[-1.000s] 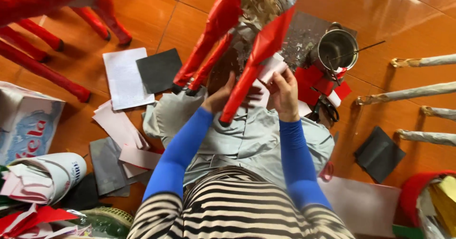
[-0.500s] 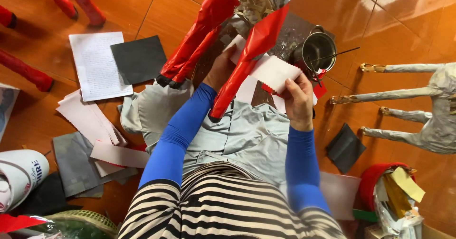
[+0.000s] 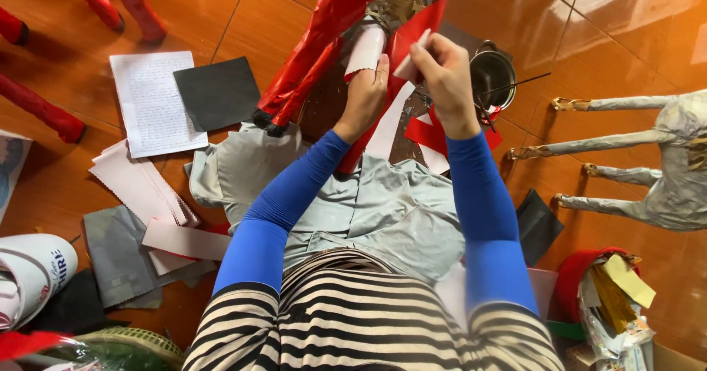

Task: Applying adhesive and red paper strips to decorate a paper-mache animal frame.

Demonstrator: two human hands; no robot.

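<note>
The floor (image 3: pixel 243 17) is of shiny orange-brown tiles. On it at the left lies a white written sheet (image 3: pixel 151 102), and just beside it a dark grey square sheet (image 3: pixel 219 92). Below them lies a pile of pale pink paper strips (image 3: pixel 140 187), partly over a grey sheet (image 3: pixel 118 257). A grey cloth (image 3: pixel 383 209) is spread in the middle. A small metal pot (image 3: pixel 492 76) stands near the top, and a black folded sheet (image 3: pixel 537 224) lies at the right.

paper, gloss and metal

glossy red paper-covered figure (image 3: pixel 324 39); matt white paper strip (image 3: pixel 366 50); shiny metal pot (image 3: pixel 492 76); polished orange floor tiles (image 3: pixel 618 39); grey cloth (image 3: pixel 383 209).
</note>
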